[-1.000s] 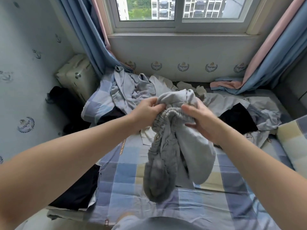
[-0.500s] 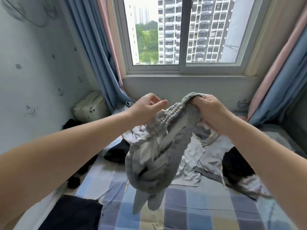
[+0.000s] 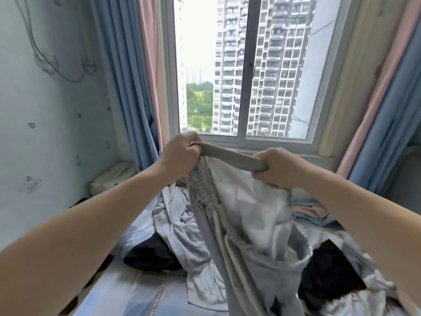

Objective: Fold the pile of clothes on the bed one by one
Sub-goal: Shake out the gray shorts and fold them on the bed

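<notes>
Stretching the elastic waistband of the grey cotton trousers (image 3: 239, 224) taut, left hand (image 3: 182, 153) and right hand (image 3: 278, 167) fist tightly around it, held high so the legs hang straight above the rumpled clothes pile (image 3: 182, 229) on the bed.

Left hand (image 3: 180, 153) & right hand (image 3: 276, 167) grip grey pants (image 3: 246, 224) by the waistband, stretched taut betw. them. Pants hang over clothes pile (image 3: 182, 226) on bed (image 3: 136, 299), window (image 3: 241, 71) behind.

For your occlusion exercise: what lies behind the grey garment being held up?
Behind the grey garment, held by the left hand and right hand, show pale crumpled clothes and dark clothes on the bed. Whatever lies directly behind it is hidden.
</notes>
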{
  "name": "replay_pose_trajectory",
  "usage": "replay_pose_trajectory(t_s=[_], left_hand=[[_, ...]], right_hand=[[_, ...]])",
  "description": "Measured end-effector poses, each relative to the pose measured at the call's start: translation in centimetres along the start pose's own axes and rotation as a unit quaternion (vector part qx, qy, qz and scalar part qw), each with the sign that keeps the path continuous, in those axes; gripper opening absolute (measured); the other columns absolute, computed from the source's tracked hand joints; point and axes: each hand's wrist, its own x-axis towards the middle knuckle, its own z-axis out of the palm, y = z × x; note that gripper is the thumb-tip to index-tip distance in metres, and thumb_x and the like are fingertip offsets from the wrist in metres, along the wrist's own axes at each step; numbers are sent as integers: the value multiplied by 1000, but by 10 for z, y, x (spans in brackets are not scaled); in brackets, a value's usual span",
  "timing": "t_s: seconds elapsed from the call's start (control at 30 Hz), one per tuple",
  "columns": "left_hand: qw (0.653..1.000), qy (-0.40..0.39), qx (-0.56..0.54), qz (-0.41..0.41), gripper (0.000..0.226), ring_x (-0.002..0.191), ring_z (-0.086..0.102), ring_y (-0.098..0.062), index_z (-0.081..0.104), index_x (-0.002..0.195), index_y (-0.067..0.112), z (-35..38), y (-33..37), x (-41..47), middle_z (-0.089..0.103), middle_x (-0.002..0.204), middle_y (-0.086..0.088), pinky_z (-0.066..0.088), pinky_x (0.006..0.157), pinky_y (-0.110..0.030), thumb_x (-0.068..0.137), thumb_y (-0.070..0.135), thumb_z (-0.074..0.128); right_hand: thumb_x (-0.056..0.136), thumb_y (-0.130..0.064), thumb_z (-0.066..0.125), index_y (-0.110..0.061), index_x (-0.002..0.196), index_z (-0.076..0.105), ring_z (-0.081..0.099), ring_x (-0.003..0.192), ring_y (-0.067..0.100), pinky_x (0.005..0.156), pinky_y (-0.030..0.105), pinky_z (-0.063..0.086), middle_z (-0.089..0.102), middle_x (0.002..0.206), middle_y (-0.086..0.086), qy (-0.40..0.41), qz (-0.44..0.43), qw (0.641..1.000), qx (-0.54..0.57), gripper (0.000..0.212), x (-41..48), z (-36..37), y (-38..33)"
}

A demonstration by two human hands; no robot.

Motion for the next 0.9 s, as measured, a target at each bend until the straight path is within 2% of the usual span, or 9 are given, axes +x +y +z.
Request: replay_pose_trajectory(t_s=[0.1,0.2,0.27,0.33,0.4,0.5,0.63,0.73,0.9], left_hand=[[997,28,71,-14,23,67,54,-12,61,82,14,-28,1,10,58,72,-2,37,52,-23,92,3,43],[977,5,206,-47,19,76,59,-17,61,85,18,-43,-7,13,63,82,-2,41,59,-28,88,7,47],[960,-100,256,-55,21,91,61,-15,62,109,23,-38,-6,9,64,105,2,50,71,-31,90,14,58],[959,-228,164,-39,50,110,60,-12,53,132,34,-18,3,3,59,127,9,54,91,-36,87,36,76],[959,-282,19,-18,45,100,68,-10,59,124,30,11,18,-8,68,116,8,57,83,-33,84,34,81],[978,-189,59,59,17,57,56,-6,60,83,21,34,24,-3,61,71,6,48,56,-27,95,10,66],[975,-98,200,23,19,70,63,-12,64,88,20,5,5,18,66,84,0,47,50,-19,97,6,55],[966,-109,222,-76,24,77,69,-22,69,88,14,-16,-18,24,69,88,-6,62,67,-39,97,4,49],[946,-110,214,-217,30,70,72,-36,73,86,4,-37,-68,21,69,91,-21,63,57,-43,90,-3,44]], right_hand=[[88,-13,67,-21,68,57,56,61,13,57,29,43,62,64,-4,2,50,999,6,24,-11,3,45],[89,-9,73,-15,80,71,61,72,18,62,23,48,68,72,0,21,92,983,157,11,-14,-10,56],[91,-6,70,-11,92,76,68,78,21,73,27,57,75,84,7,32,81,959,270,8,-15,-22,36],[92,-2,64,-10,92,77,70,85,26,80,38,60,75,93,14,34,49,947,315,16,-10,-32,6],[92,-1,62,-11,93,78,71,86,31,82,43,60,75,94,16,38,19,955,292,19,1,-41,-21],[91,-7,63,-14,92,78,69,80,26,75,37,58,75,91,12,55,-20,993,100,17,21,-53,-32],[96,-17,63,-13,76,68,55,64,16,61,28,47,64,75,2,33,14,993,-116,21,26,-63,15],[94,-13,61,-17,71,64,63,71,25,60,33,49,61,72,-1,55,63,989,-121,24,19,-61,66],[90,-11,61,-19,80,70,62,82,26,72,36,51,67,83,2,90,169,977,-96,16,-3,-56,117]])
